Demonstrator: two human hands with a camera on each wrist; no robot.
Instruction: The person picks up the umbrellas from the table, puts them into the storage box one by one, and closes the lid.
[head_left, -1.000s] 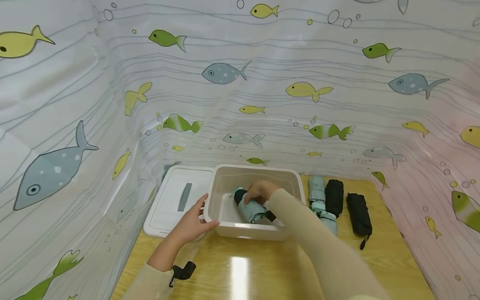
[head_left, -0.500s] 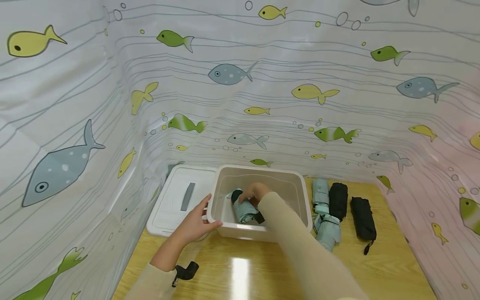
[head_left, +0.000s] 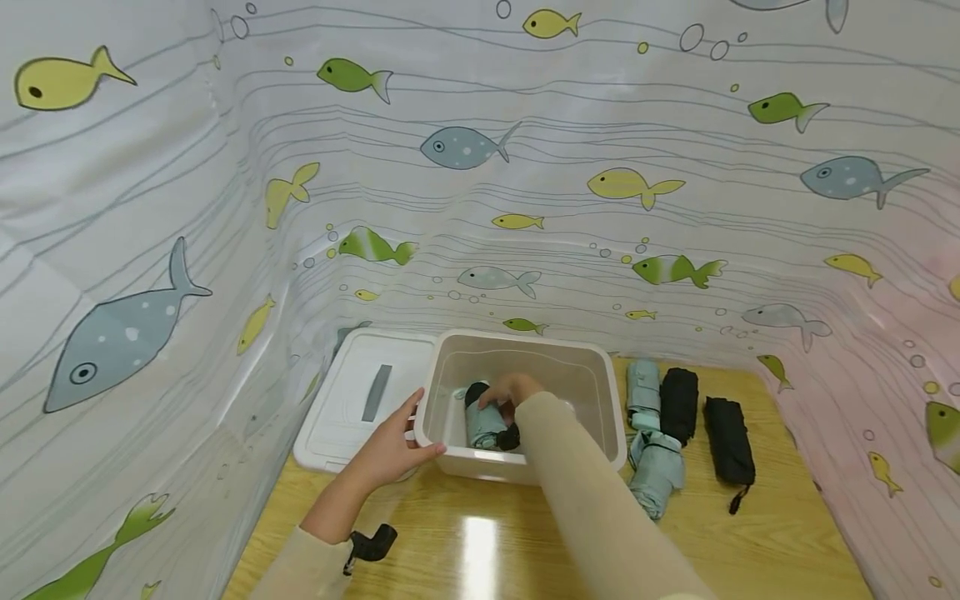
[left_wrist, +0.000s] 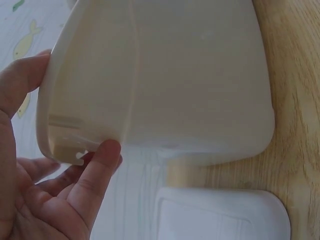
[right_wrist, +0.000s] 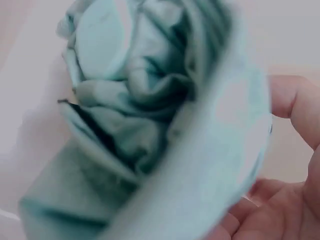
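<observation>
Inside the white plastic storage box [head_left: 551,347], my right hand [head_left: 516,392] grips a folded light teal umbrella [head_left: 483,427]. In the right wrist view, loose teal folds and a pale round end fill the middle, with the fingers curled about the far side of the umbrella [right_wrist: 215,145]. A black part shows at the umbrella's far end; whether it belongs to it I cannot tell. My left hand [head_left: 390,447] holds the box's left side, thumb over the front corner. The left wrist view has its fingers [left_wrist: 95,180] bent around the box's edge.
Left of the box lies its white lid [head_left: 352,417] with a grey handle. On the wooden table [head_left: 757,542] to the right are two teal folded umbrellas [head_left: 643,387] and two black ones [head_left: 729,440]. A fish-patterned curtain [head_left: 450,242] surrounds the table.
My right hand has shifted left within the box with the teal umbrella, which now points more toward me. My left hand keeps its hold on the box. The head view has moved slightly.
</observation>
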